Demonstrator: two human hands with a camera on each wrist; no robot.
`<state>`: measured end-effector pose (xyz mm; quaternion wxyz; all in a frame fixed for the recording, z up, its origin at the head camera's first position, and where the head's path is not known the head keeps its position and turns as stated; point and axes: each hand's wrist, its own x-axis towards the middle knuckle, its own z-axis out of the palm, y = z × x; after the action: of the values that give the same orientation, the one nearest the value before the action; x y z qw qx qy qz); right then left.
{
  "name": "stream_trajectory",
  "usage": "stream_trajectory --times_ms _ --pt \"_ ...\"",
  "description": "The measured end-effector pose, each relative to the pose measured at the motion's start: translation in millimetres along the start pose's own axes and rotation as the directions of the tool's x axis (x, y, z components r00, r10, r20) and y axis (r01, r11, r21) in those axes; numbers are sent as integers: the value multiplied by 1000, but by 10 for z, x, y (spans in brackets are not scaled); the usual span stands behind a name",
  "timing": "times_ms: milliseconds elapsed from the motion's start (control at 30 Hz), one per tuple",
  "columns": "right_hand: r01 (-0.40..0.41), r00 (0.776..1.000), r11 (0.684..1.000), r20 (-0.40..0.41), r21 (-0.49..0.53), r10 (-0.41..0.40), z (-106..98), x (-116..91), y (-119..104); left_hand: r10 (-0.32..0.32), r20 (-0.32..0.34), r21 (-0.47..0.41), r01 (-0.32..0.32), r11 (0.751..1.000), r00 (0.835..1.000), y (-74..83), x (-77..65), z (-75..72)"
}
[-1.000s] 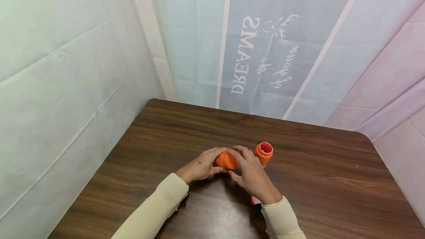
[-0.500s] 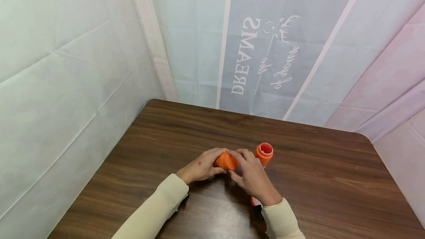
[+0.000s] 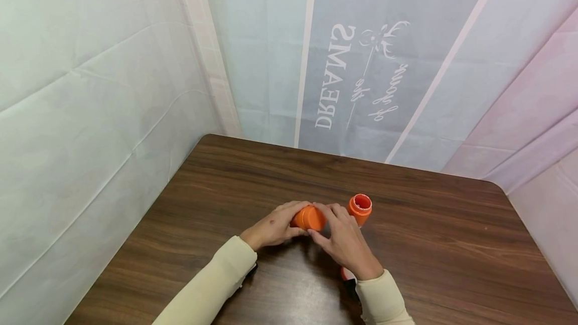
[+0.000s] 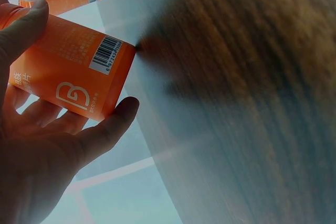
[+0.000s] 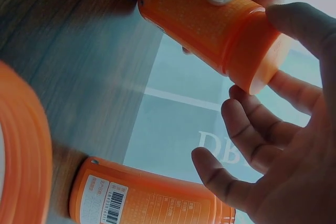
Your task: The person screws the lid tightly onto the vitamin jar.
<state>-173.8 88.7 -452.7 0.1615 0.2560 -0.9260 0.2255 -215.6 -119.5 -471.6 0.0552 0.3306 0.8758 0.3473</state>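
Observation:
My left hand grips the body of an orange plastic bottle with a barcode and pale print. The bottle tilts, its capped end towards my right hand. On that end sits a smooth orange cap, which the thumb and fingertips of my right hand pinch at its rim. A second orange bottle stands uncapped just beyond my right hand, with ragged white bits around its mouth. In the right wrist view its label and barcode show. A ridged orange lid with a white inside lies near my right wrist.
Dark wood-grain table lies under everything. Behind it hangs a pale blue-grey cloth with mirrored lettering, and a whitish cloth hangs along the left side.
My right fingers have shifted slightly around the cap, which now shows more of its face. My left hand, the standing bottle and the loose lid stay in place.

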Motion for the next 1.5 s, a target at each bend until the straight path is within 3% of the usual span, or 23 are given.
stream_trajectory --times_ms 133,467,1000,1500 --pt "-6 1000 1000 30 16 5 -8 13 9 5 3 -6 -5 1000 1000 0 8 -10" --pt "115 993 993 36 38 -116 -48 49 25 8 5 -16 -8 1000 1000 -1 20 -33" --pt "62 997 997 37 38 -63 -46 71 21 5 5 -17 -5 1000 1000 2 37 -56" --pt "-9 999 1000 39 28 8 4 -55 16 25 -18 3 -25 1000 1000 13 -26 77"
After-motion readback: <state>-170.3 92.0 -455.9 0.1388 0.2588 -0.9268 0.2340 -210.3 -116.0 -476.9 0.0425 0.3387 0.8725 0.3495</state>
